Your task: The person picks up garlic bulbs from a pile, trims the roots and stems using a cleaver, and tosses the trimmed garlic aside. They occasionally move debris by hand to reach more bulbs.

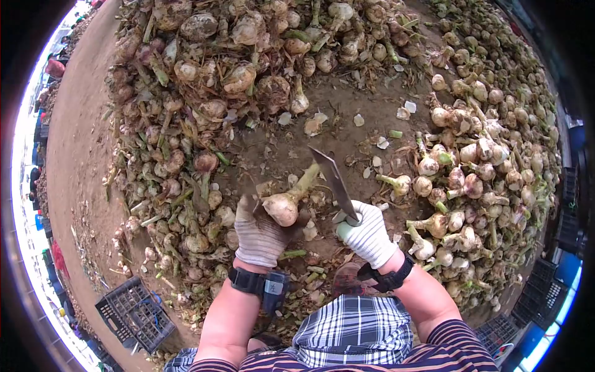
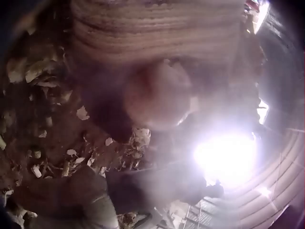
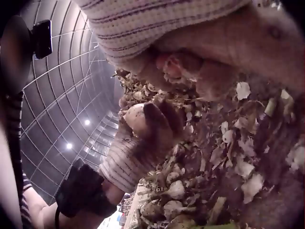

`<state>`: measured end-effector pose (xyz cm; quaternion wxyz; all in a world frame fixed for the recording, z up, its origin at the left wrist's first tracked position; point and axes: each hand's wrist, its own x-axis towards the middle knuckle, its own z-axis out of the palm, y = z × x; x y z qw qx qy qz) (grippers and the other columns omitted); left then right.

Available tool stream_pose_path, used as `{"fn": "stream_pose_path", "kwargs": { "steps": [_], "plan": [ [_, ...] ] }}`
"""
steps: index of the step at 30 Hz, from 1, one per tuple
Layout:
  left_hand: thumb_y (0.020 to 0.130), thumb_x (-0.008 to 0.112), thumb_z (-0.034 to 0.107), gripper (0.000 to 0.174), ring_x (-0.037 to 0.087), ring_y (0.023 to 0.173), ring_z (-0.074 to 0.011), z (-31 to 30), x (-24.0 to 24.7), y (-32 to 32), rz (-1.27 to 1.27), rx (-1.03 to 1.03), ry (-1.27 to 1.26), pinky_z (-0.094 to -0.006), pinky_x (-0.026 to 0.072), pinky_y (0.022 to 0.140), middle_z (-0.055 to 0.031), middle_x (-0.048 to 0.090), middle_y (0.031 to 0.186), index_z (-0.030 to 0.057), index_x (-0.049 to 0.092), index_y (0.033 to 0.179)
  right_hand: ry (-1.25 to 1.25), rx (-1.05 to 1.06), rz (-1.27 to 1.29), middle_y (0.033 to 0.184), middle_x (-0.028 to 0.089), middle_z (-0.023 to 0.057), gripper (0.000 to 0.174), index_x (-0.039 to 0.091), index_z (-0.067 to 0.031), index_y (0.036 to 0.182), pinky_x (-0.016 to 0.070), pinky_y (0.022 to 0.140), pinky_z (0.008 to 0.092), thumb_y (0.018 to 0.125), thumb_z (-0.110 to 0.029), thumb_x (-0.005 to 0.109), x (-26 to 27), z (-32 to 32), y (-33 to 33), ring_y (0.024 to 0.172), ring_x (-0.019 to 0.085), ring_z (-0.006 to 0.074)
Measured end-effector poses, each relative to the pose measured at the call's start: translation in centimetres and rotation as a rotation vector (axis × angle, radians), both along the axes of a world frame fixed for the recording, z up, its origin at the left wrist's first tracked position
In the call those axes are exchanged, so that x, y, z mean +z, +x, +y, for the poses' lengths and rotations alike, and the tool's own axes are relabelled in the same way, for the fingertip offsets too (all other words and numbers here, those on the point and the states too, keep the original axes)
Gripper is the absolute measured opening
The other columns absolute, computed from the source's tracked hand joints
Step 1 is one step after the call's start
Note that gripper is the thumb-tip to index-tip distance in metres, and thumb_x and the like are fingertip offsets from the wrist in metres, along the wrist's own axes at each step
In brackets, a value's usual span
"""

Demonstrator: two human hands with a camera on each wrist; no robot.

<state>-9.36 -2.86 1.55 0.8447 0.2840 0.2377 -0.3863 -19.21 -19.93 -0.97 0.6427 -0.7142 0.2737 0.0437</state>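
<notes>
In the head view my gloved left hand (image 1: 258, 235) holds a garlic bulb (image 1: 282, 209), its thick stalk (image 1: 305, 181) slanting up to the right. A broad-bladed knife (image 1: 335, 183) is gripped in my gloved right hand (image 1: 368, 235), its blade pointing up and left, near the stalk's end. The left wrist view shows the bulb (image 2: 159, 98) blurred below the striped glove, with the knife blade (image 2: 143, 188) lower down. From the right wrist, the left hand (image 3: 133, 155) appears with dark-stained fingers round the bulb (image 3: 137, 119).
A heap of untrimmed garlic (image 1: 242, 37) spreads ahead and to the left. Another pile of garlic bulbs (image 1: 471, 161) lies on the right. Between them is bare soil (image 1: 347, 111) with scattered skins and stalk pieces. A black crate (image 1: 136, 316) stands at lower left.
</notes>
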Motion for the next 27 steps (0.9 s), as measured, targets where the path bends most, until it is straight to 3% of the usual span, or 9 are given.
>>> {"fn": "stream_pose_path", "kwargs": {
  "steps": [5, 10, 15, 18, 20, 22, 24, 25, 27],
  "plan": [
    [0.079, 0.071, 0.032, 0.041, 0.064, 0.089, -0.0251, 0.3, -1.8, -1.3, -0.248, -0.127, 0.253, -0.0395, 0.0567, 0.073, -0.0125, 0.063, 0.103, 0.0076, 0.055, 0.108, -0.064, 0.054, 0.019, 0.055, 0.054, 0.006, 0.004, 0.062, -0.0065, 0.072, 0.0432, 0.053, 0.0267, 0.069, -0.006, 0.06, 0.6, -0.5, 1.2, 0.052, 0.051, 0.014],
    [0.079, 0.067, 0.019, 0.033, 0.066, 0.09, -0.0268, 0.6, 0.5, -0.7, -0.238, -0.006, 0.081, -0.0333, 0.058, 0.066, -0.0113, 0.065, 0.099, 0.0081, 0.055, 0.108, -0.387, 0.359, 0.163, 0.071, 0.061, 0.0199, 0.014, 0.059, -0.0037, 0.071, 0.0481, 0.063, 0.0406, 0.07, -0.018, 0.058, -2.1, -1.7, -1.3, 0.069, 0.06, 0.0387],
    [0.089, 0.051, -0.003, 0.043, 0.064, 0.088, -0.0196, -2.5, 2.7, 2.7, -0.421, -0.09, 0.076, -0.0243, 0.0536, 0.07, -0.024, 0.06, 0.112, 0.0072, 0.043, 0.13, -0.166, 0.33, 0.586, 0.075, 0.064, 0.0215, 0.027, 0.064, 0.0017, 0.087, 0.049, 0.07, 0.0392, 0.071, -0.02, 0.058, -6.4, -0.8, -8.0, 0.074, 0.062, 0.0331],
    [0.08, 0.07, 0.011, 0.067, 0.052, 0.108, -0.0185, -8.2, 7.6, 1.0, -0.642, -0.67, -0.251, -0.0309, 0.0452, 0.093, -0.0119, 0.046, 0.131, 0.0087, 0.036, 0.138, -0.116, 0.256, 0.34, 0.07, 0.063, 0.0132, 0.022, 0.064, 0.0016, 0.089, 0.0483, 0.065, 0.0347, 0.075, -0.014, 0.057, -5.9, 0.0, -5.6, 0.068, 0.061, 0.0212],
    [0.073, 0.077, 0.016, 0.069, 0.05, 0.107, -0.0176, -8.7, 7.0, 1.9, -1.208, -0.441, 0.289, -0.0311, 0.0453, 0.091, -0.0082, 0.047, 0.124, 0.0084, 0.041, 0.132, -0.339, 0.228, -0.072, 0.067, 0.061, 0.0042, 0.017, 0.063, -0.0002, 0.09, 0.0464, 0.06, 0.0299, 0.075, -0.008, 0.059, -8.2, -0.3, -5.0, 0.062, 0.056, 0.0137],
    [0.073, 0.075, 0.019, 0.061, 0.047, 0.106, -0.0199, -6.6, 6.5, 5.7, -0.796, -0.246, 0.58, -0.033, 0.0458, 0.09, -0.0119, 0.046, 0.117, 0.006, 0.045, 0.125, -0.045, 0.139, 0.201, 0.059, 0.059, 0.0054, 0.012, 0.065, -0.0025, 0.083, 0.0434, 0.053, 0.0299, 0.076, -0.007, 0.055, -4.9, -2.3, -4.7, 0.053, 0.052, 0.0125],
    [0.078, 0.07, 0.028, 0.071, 0.043, 0.122, -0.0259, -0.6, -1.3, 11.6, -0.557, 0.153, 1.149, -0.042, 0.038, 0.102, -0.0222, 0.042, 0.132, 0.0058, 0.035, 0.136, -0.033, 0.017, 0.229, 0.059, 0.055, 0.0014, 0.011, 0.064, -0.0012, 0.082, 0.0402, 0.051, 0.0257, 0.073, -0.007, 0.059, -5.2, -3.5, -4.9, 0.053, 0.046, 0.0086],
    [0.076, 0.071, 0.038, 0.082, 0.037, 0.129, -0.029, 1.7, -1.1, 12.2, -0.442, -0.417, 1.88, -0.0448, 0.0267, 0.11, -0.0235, 0.037, 0.138, 0.0053, 0.03, 0.139, 0.029, -0.034, 0.211, 0.06, 0.054, 0.0002, 0.012, 0.063, -0.0006, 0.081, 0.0396, 0.051, 0.0251, 0.072, -0.008, 0.06, -5.1, -3.7, -5.2, 0.054, 0.045, 0.0077],
    [0.074, 0.069, 0.045, 0.09, 0.03, 0.135, -0.0317, 6.8, -5.9, 12.6, -0.535, -0.869, 2.211, -0.0456, 0.0182, 0.112, -0.0229, 0.031, 0.146, 0.0053, 0.027, 0.143, -0.047, -0.023, 0.318, 0.061, 0.054, -0.0009, 0.014, 0.063, 0.0005, 0.081, 0.0398, 0.052, 0.0252, 0.07, -0.008, 0.06, -5.2, -3.5, -5.4, 0.055, 0.044, 0.0072]
  ]
}}
